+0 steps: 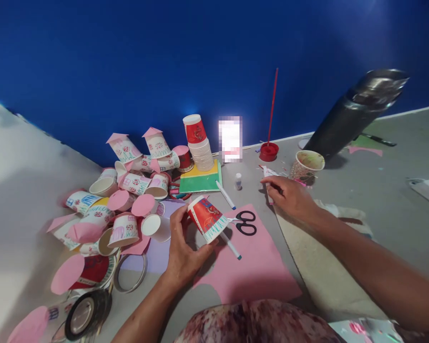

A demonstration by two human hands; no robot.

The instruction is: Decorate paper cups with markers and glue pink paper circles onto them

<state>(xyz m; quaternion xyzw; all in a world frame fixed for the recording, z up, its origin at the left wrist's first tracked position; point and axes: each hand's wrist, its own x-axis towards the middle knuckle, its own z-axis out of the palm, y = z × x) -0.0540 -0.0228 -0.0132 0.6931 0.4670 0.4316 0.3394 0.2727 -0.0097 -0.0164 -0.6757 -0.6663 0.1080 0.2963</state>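
My left hand (188, 247) is wrapped around a red and white paper cup (208, 219), held tilted above pink paper. Blue-green strokes like grass and blue window lines are drawn on its side. To the right, my right hand (286, 193) has its fingers closed around a white marker (268, 172) with a pinkish end; the fingers partly hide it. Black-handled scissors (246, 223) lie on the pink paper (250, 271), their blades partly behind the cup. A white marker with a blue-green end (231, 245) lies below them, and a second such marker (225, 194) lies farther back.
Decorated paper cups (125, 231) with pink paper pieces crowd the left. A cup stack (202, 155) stands on a green and yellow booklet (200, 182) by the blue wall. Tape rolls (87, 314) lie front left. A black flask (346, 119) and patterned cup (307, 166) stand right.
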